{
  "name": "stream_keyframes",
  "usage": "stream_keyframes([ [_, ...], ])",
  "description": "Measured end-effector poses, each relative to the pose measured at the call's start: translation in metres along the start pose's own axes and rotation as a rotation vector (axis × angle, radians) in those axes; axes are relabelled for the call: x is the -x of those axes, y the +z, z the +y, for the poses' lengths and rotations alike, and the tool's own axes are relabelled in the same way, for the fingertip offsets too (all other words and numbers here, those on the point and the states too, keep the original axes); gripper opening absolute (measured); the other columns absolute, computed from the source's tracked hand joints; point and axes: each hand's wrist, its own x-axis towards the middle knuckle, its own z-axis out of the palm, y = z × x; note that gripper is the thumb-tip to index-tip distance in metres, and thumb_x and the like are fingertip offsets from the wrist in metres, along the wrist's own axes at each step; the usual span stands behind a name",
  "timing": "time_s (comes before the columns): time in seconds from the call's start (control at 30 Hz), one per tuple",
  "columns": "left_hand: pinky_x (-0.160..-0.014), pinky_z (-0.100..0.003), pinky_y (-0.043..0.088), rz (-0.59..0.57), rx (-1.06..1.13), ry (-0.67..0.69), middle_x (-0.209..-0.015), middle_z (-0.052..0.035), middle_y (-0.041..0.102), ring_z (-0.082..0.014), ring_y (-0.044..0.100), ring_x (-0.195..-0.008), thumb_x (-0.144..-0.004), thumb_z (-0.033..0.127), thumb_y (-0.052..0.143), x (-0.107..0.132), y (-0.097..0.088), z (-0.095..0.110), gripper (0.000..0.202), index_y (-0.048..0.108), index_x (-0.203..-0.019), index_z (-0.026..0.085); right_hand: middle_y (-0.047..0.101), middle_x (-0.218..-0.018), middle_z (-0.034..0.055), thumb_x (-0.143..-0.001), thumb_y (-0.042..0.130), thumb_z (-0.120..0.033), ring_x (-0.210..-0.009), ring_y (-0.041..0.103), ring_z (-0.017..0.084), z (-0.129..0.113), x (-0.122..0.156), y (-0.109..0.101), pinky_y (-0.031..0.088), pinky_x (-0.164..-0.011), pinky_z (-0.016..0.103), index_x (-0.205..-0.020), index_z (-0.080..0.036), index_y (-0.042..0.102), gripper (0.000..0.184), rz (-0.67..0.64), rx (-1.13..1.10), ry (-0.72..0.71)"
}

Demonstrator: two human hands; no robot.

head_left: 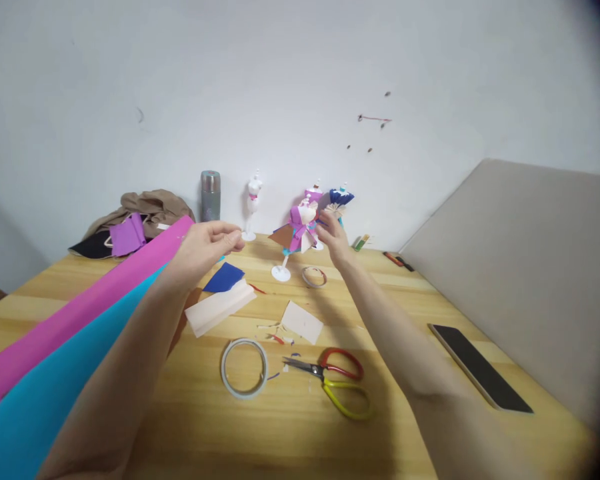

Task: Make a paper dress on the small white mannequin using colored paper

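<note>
A miniature dress form on a white round base stands towards the back of the table, dressed in purple, cream and brown paper. My right hand is at its right side, fingers bent and closed against the paper dress. My left hand hovers to its left, clear of the form, with thumb and fingertips pressed together. Anything small in that pinch is hidden. Below the hands lie a navy paper piece, a cream paper strip and a small cream sheet.
Nearer me lie a tape roll and scissors among scraps; a smaller roll is behind. Pink paper and blue paper slant at left. A flask, bare form, phone and grey panel surround this.
</note>
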Motion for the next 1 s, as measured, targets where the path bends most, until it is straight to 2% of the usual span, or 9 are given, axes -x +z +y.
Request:
stream_keyframes([
  [0.1, -0.061, -0.026, 0.044, 0.044, -0.154, 0.033, -0.056, -0.0015, 0.065, -0.0163, 0.061, -0.06, -0.083, 0.043, 0.059, 0.003, 0.003, 0.003, 0.028, 0.059, -0.067, 0.02, 0.072, -0.109, 0.0085, -0.074, 0.072, -0.049, -0.092, 0.066, 0.023, 0.002, 0.043, -0.01, 0.054, -0.079, 0.039, -0.107, -0.022, 0.066, 0.044, -0.004, 0.1, 0.009],
  [0.17, -0.056, -0.025, 0.036, 0.036, -0.229, 0.08, -0.047, 0.0009, 0.057, -0.0143, 0.051, -0.052, -0.085, 0.042, 0.053, 0.004, 0.007, 0.004, 0.031, 0.055, -0.063, 0.021, 0.071, -0.082, 0.0044, -0.077, 0.071, -0.046, -0.067, 0.063, 0.019, -0.002, 0.084, -0.015, 0.052, -0.064, 0.034, -0.092, -0.02, 0.07, 0.031, -0.133, 0.149, 0.029],
  [0.27, -0.054, -0.027, 0.031, -0.009, -0.259, 0.12, -0.045, 0.0017, 0.052, -0.0138, 0.045, -0.051, -0.087, 0.041, 0.048, 0.007, 0.016, 0.005, 0.035, 0.05, -0.058, 0.022, 0.065, -0.065, 0.0008, -0.079, 0.073, -0.041, -0.056, 0.056, 0.015, -0.013, 0.148, -0.018, 0.046, -0.054, 0.028, -0.073, -0.02, 0.07, 0.023, -0.341, 0.208, 0.027],
  [0.4, -0.054, -0.029, 0.026, -0.076, -0.292, 0.096, -0.043, 0.0012, 0.042, -0.0127, 0.038, -0.048, -0.092, 0.047, 0.044, 0.014, 0.037, 0.004, 0.051, 0.04, -0.048, 0.021, 0.071, -0.077, 0.0058, -0.091, 0.059, -0.031, -0.064, 0.064, 0.019, -0.013, 0.203, -0.017, 0.053, -0.058, 0.031, -0.097, -0.021, 0.071, 0.017, -0.659, 0.408, -0.262],
  [0.5, -0.055, -0.029, 0.027, -0.262, -0.359, 0.117, -0.047, 0.0, 0.046, -0.0131, 0.041, -0.05, -0.092, 0.054, 0.044, 0.02, 0.054, 0.0, 0.057, 0.045, -0.047, 0.02, 0.075, -0.105, 0.015, -0.095, 0.053, -0.027, -0.092, 0.073, 0.027, 0.002, 0.216, -0.017, 0.061, -0.074, 0.04, -0.121, -0.021, 0.066, 0.029, -0.611, 0.541, -0.512],
  [0.63, -0.063, -0.029, 0.031, -0.473, -0.54, 0.244, -0.064, -0.0028, 0.06, -0.0166, 0.052, -0.065, -0.093, 0.047, 0.046, 0.022, 0.064, -0.005, 0.044, 0.06, -0.06, 0.02, 0.074, -0.11, 0.0152, -0.096, 0.053, -0.028, -0.097, 0.073, 0.027, 0.014, 0.218, -0.027, 0.062, -0.077, 0.041, -0.13, -0.024, 0.062, 0.035, -0.583, 0.602, -0.581],
  [0.8, -0.064, -0.028, 0.029, -0.307, -0.626, 0.276, -0.069, -0.0009, 0.058, -0.016, 0.05, -0.068, -0.086, 0.029, 0.052, 0.014, 0.054, -0.007, 0.02, 0.062, -0.071, 0.019, 0.068, -0.127, 0.0183, -0.089, 0.065, -0.034, -0.107, 0.071, 0.032, 0.001, 0.226, -0.045, 0.061, -0.084, 0.045, -0.146, -0.023, 0.052, 0.059, -0.734, 0.7, -0.394],
  [0.9, -0.061, -0.028, 0.027, -0.389, -0.661, 0.241, -0.063, 0.0003, 0.052, -0.0137, 0.045, -0.062, -0.086, 0.032, 0.052, 0.01, 0.05, -0.006, 0.026, 0.062, -0.068, 0.017, 0.063, -0.137, 0.0174, -0.083, 0.071, -0.03, -0.116, 0.067, 0.034, -0.016, 0.23, -0.046, 0.059, -0.09, 0.046, -0.151, -0.024, 0.047, 0.072, -0.801, 0.752, -0.24],
  [1.0, -0.061, -0.027, 0.029, -0.532, -0.729, 0.25, -0.069, -0.0006, 0.058, -0.014, 0.048, -0.064, -0.086, 0.036, 0.053, 0.009, 0.054, -0.008, 0.026, 0.068, -0.078, 0.016, 0.067, -0.129, 0.0154, -0.082, 0.069, -0.022, -0.109, 0.069, 0.03, -0.032, 0.232, -0.042, 0.058, -0.09, 0.043, -0.149, -0.023, 0.05, 0.07, -0.832, 0.765, -0.089],
])
